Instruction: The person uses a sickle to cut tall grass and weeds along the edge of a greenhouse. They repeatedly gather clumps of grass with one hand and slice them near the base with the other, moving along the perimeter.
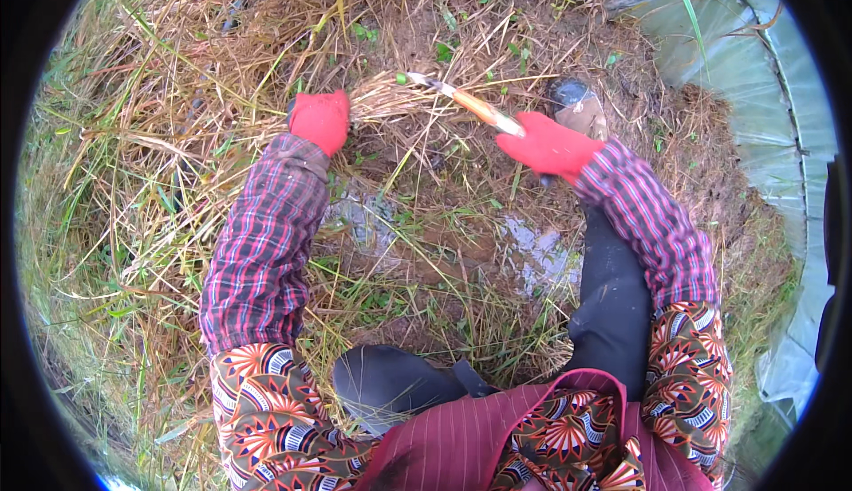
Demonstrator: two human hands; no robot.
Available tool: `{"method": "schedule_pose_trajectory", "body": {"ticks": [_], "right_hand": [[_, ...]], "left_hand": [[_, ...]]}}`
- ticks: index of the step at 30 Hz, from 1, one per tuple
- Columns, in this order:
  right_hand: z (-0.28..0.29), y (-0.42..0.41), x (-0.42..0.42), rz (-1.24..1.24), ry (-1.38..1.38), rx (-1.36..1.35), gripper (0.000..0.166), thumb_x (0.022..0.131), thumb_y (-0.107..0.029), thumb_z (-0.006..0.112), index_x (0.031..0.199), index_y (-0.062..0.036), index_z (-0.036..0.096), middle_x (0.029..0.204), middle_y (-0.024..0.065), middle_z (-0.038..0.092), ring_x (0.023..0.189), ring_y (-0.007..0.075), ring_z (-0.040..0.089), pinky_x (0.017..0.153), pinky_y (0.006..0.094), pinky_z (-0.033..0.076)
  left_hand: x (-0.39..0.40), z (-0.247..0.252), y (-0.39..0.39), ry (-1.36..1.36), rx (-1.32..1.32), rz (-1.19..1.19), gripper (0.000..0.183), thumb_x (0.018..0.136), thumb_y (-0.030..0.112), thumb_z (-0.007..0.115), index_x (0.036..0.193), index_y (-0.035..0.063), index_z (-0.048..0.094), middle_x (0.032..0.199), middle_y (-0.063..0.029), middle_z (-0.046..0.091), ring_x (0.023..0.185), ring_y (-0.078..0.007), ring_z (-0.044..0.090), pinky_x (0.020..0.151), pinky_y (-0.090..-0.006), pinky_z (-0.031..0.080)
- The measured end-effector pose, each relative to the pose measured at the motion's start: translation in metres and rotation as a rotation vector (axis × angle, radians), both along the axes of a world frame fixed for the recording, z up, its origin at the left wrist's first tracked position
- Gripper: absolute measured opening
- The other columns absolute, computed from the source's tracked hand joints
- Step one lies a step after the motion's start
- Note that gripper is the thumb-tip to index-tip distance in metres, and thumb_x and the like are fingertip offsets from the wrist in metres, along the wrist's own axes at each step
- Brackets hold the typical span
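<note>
My left hand (321, 120), in a red glove, is closed around a bundle of dry grass stalks (386, 96). The cut-looking ends fan out to the right, toward the tool. In a red glove too, my right hand (549, 146) grips a hand tool with a wooden handle (480, 108). Its short visible metal part (429, 82) points left over the stalks; the full blade shape cannot be made out. A small green bit (401, 78) shows at the metal's tip.
Long dry and green grass (153, 125) covers the left side. Muddy puddles (542, 251) lie between my dark boots (393, 384). Translucent plastic sheeting (765, 92) runs along the right edge, beside a bank of bare soil (705, 132).
</note>
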State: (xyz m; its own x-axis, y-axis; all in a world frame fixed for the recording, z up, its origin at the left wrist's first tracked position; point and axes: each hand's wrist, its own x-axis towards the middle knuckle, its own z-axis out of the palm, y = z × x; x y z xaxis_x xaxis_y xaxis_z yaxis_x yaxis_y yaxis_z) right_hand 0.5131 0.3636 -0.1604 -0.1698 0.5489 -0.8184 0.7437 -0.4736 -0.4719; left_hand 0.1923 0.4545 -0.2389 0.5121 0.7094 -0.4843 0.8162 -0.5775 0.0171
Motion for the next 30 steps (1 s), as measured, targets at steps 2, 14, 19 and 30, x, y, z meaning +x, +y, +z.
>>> {"method": "schedule_pose_trajectory", "body": {"ticks": [2,14,19,30], "right_hand": [[0.046,-0.012,0.025,-0.057,-0.059,0.05,0.043,0.08,-0.038,0.056,0.094,0.0022,0.052,0.075,0.0161,0.056,0.066,0.0244,0.056,0.059,0.0379,0.043],[-0.021,0.068,-0.045,-0.165,0.137,0.002,0.041,0.082,-0.034,0.055,0.095,0.0036,0.047,0.066,0.0037,0.046,0.049,0.0106,0.044,0.04,0.0262,0.037],[-0.026,0.047,-0.07,-0.129,0.169,0.046,0.045,0.081,-0.04,0.054,0.092,0.004,0.048,0.067,0.0065,0.049,0.053,0.0122,0.046,0.043,0.0274,0.037],[-0.005,0.011,-0.075,0.21,-0.188,0.239,0.04,0.08,-0.034,0.056,0.091,0.0026,0.047,0.08,0.0217,0.058,0.071,0.0343,0.059,0.06,0.0411,0.046]], "left_hand": [[-0.007,0.001,-0.019,0.025,0.141,0.036,0.018,0.075,0.012,0.05,0.091,0.0068,0.053,0.078,-0.0104,0.063,0.074,-0.027,0.062,0.068,-0.0435,0.042],[-0.023,-0.002,0.006,0.08,0.561,-0.251,0.057,0.078,0.011,0.045,0.133,0.0127,0.032,0.137,-0.0097,0.033,0.126,-0.0266,0.03,0.096,-0.0442,0.03],[-0.034,-0.007,0.043,0.014,0.424,-0.172,0.049,0.076,0.009,0.048,0.124,0.0063,0.042,0.123,-0.0147,0.048,0.116,-0.0256,0.044,0.098,-0.0414,0.031],[-0.043,-0.036,-0.067,-0.026,0.331,0.14,0.012,0.077,0.013,0.049,0.089,0.0111,0.051,0.075,-0.0068,0.057,0.068,-0.0238,0.058,0.064,-0.0385,0.039]]}}
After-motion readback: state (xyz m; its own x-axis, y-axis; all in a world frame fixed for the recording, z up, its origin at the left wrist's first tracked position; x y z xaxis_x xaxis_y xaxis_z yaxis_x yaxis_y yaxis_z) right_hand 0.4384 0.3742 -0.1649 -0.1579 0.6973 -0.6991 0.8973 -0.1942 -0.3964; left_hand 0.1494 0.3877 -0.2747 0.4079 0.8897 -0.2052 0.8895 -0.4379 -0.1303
